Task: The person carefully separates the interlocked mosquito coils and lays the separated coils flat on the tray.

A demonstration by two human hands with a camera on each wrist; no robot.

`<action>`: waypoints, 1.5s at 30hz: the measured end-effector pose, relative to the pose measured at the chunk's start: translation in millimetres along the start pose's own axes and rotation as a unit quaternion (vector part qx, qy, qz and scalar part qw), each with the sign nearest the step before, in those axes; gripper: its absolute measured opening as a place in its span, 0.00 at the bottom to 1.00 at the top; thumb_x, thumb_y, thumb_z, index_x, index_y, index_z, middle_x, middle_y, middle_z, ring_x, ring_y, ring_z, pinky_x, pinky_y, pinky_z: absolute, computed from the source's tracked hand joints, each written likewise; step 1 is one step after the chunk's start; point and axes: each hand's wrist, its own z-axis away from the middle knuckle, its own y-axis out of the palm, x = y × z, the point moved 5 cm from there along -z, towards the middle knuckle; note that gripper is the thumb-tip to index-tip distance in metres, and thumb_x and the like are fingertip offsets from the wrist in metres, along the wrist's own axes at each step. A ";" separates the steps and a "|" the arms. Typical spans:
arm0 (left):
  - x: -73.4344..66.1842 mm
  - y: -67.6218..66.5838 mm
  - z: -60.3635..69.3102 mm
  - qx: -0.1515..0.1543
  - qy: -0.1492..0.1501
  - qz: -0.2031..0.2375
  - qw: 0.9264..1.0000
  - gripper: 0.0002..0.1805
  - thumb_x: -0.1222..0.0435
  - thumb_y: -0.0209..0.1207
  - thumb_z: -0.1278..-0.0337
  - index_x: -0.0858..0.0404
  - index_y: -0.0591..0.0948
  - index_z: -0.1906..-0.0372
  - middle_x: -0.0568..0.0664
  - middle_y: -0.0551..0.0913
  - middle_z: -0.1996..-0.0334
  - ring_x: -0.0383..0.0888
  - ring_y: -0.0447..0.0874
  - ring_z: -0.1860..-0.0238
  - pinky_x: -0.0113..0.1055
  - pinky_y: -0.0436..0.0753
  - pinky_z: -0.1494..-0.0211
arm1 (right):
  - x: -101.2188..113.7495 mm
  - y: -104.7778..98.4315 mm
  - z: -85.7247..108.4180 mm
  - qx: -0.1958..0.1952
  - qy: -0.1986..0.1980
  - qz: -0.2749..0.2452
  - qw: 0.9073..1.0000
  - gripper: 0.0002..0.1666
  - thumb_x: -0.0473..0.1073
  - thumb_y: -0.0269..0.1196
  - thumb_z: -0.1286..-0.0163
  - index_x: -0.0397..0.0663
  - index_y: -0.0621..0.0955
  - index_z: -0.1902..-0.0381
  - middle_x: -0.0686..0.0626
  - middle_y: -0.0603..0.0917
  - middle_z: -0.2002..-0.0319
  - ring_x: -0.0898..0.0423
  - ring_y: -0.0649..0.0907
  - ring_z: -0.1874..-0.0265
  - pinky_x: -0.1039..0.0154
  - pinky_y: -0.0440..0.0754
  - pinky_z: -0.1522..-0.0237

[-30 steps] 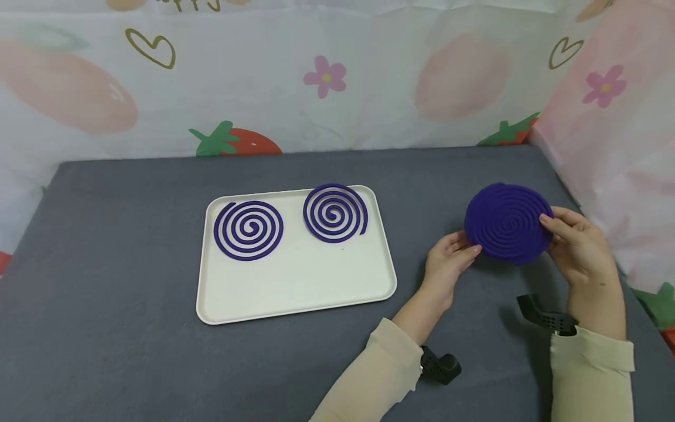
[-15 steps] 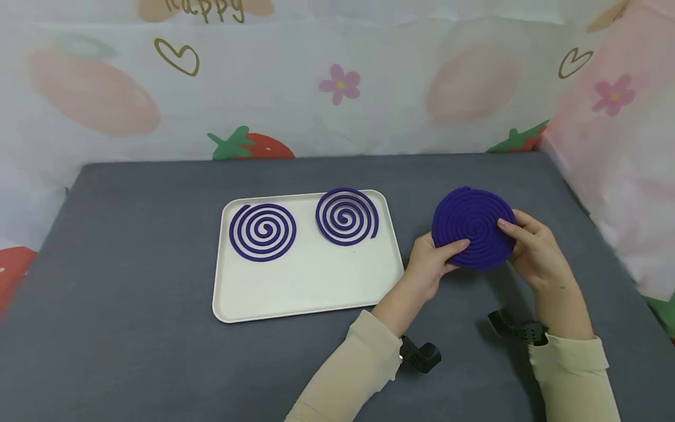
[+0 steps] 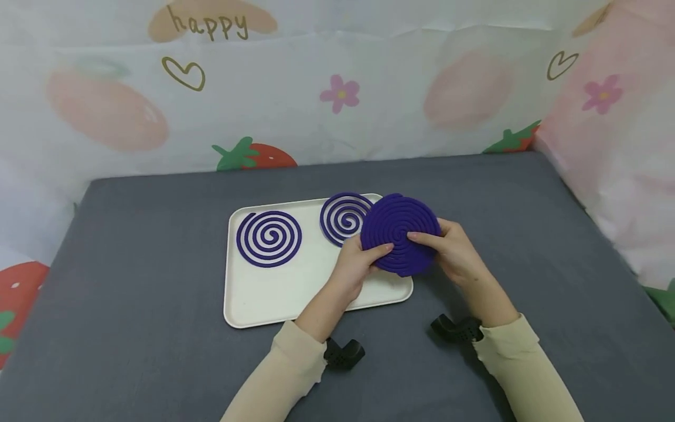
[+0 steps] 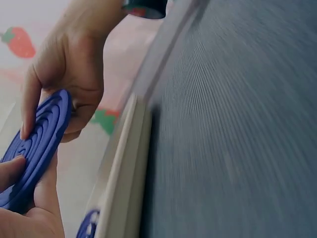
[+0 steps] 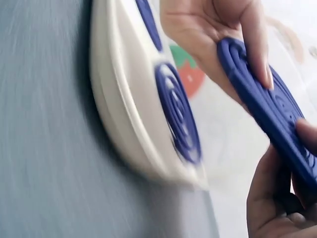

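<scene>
purple spiral disc (image 3: 401, 215) between left hand (image 3: 351, 265) and right hand (image 3: 459, 253), in both grips

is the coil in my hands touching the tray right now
Apart. The left wrist view shows pale backdrop between the held coil and the tray.

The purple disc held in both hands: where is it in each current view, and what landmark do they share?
Head: the purple disc is just right of centre, pinched by the left hand and right hand.
Left wrist: at the left edge, seen aslant.
Right wrist: at the right edge, also aslant.
Shared landmark: the white tray, visible in all three views.
</scene>
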 end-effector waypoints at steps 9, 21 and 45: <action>-13.0 -53.5 19.0 -0.068 0.031 -0.014 0.997 0.22 0.75 0.57 0.43 0.74 0.72 0.42 0.61 0.80 0.53 0.43 0.83 0.59 0.33 0.83 0.56 | -14.4 57.4 -26.7 0.035 0.010 -0.022 0.999 0.16 0.30 0.61 0.38 0.31 0.77 0.52 0.52 0.84 0.63 0.57 0.83 0.62 0.65 0.82 0.58; -3.7 -82.7 38.6 -0.101 0.032 0.002 0.994 0.24 0.75 0.57 0.44 0.74 0.70 0.40 0.60 0.80 0.53 0.44 0.82 0.58 0.35 0.84 0.58 | -44.0 89.6 -28.0 0.061 0.053 -0.052 0.995 0.20 0.30 0.61 0.38 0.28 0.74 0.48 0.50 0.83 0.59 0.58 0.83 0.60 0.65 0.82 0.57; -2.9 -88.0 43.9 -0.091 0.064 -0.070 0.991 0.32 0.75 0.62 0.48 0.69 0.68 0.36 0.62 0.76 0.44 0.49 0.76 0.46 0.37 0.76 0.43 | -50.0 93.5 -26.9 0.048 0.028 -0.024 0.998 0.24 0.29 0.63 0.41 0.23 0.73 0.47 0.45 0.82 0.57 0.57 0.82 0.59 0.65 0.82 0.55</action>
